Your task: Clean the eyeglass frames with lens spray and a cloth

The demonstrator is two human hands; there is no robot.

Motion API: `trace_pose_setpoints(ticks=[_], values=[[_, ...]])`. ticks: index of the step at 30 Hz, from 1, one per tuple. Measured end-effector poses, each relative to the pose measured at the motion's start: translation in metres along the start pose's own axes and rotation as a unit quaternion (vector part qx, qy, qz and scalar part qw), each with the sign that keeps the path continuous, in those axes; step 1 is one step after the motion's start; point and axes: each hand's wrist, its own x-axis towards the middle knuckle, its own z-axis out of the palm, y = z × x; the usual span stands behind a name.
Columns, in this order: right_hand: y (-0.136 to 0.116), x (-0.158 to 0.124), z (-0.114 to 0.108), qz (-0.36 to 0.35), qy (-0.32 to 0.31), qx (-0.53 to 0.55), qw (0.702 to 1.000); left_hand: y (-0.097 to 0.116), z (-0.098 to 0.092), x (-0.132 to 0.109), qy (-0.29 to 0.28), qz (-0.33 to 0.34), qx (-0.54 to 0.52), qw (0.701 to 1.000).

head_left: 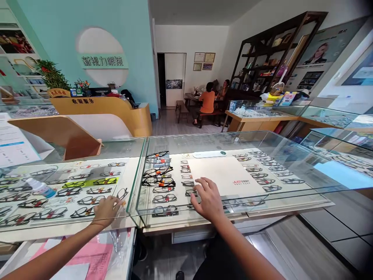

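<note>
Lettering (241,182) "JUST" marks the white pad (217,173) beyond the spread right hand (208,199); left hand (106,212) apparently pinches eyeglasses (122,193).

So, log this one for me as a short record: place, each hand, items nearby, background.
Place: eyewear shop counter
Left hand: fingertips at a pair of glasses; grip unclear
Right hand: fingers spread, over the right glass case; contact unclear
Left glass case: rows of glasses, spray bottle
Right glass case: dark-framed glasses toward its left end, white board with red lettering
Below left case: pink paper
Background: seated person in orange
</note>
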Motion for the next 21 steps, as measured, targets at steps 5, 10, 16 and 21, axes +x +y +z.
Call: trace_pose_setpoints(ticks=[5,10,16,21], values=[[0.0,0.0,0.001,-0.003,-0.001,0.008,1.0,-0.008,-0.022,-0.064,-0.129,0.058,0.024,0.99],[0.0,0.0,0.0,0.003,-0.012,0.015,1.0,-0.008,-0.051,-0.099,-0.186,0.077,0.036,0.979],[0.0,0.0,0.0,0.004,-0.027,0.02,0.999,-0.008,-0.08,-0.115,-0.222,0.121,-0.043,0.967],[0.0,0.0,0.0,0.006,-0.027,0.022,0.999,0.0,-0.093,-0.134,-0.239,0.171,-0.076,0.953]])
